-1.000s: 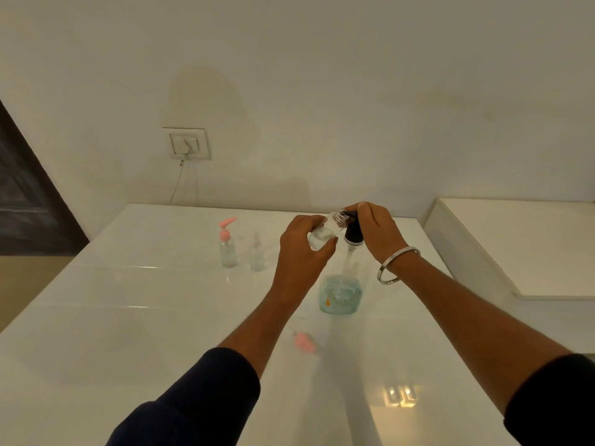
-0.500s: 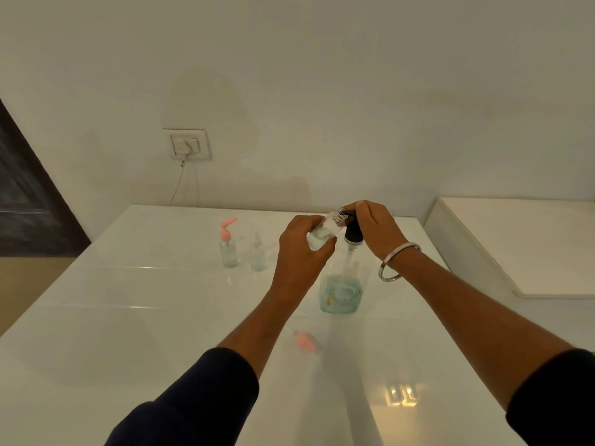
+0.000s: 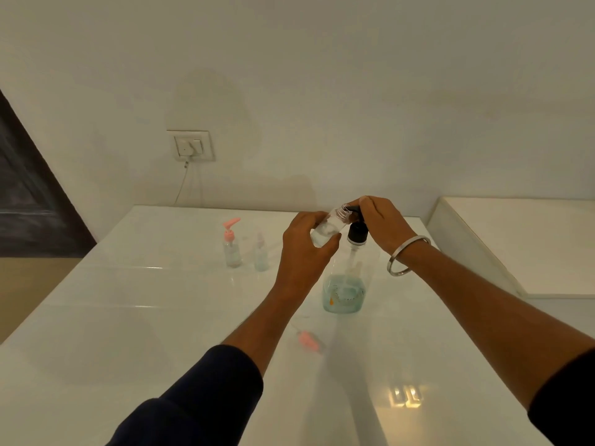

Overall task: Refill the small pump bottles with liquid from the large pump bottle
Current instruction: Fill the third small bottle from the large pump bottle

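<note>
The left hand (image 3: pixel 301 252) grips a small open bottle (image 3: pixel 328 228), its fingers curled round the body, and holds it tilted so the long axis runs up and to the right, with the threaded mouth just beside the black pump head (image 3: pixel 355 231) of the large bottle (image 3: pixel 346 284). The right hand (image 3: pixel 381 225) covers that pump top from the right, fingers curled over it. The coming press turns on the mouth sitting under the spout; whether it does is hidden by the fingers. The large bottle stands upright on the surface (image 3: pixel 128 333), liquid low in its base. Two more small bottles, one with a pink pump (image 3: pixel 231 244) and one without (image 3: pixel 260 255), wait far left, and a loose pink pump (image 3: pixel 307 339) lies nearer.
</note>
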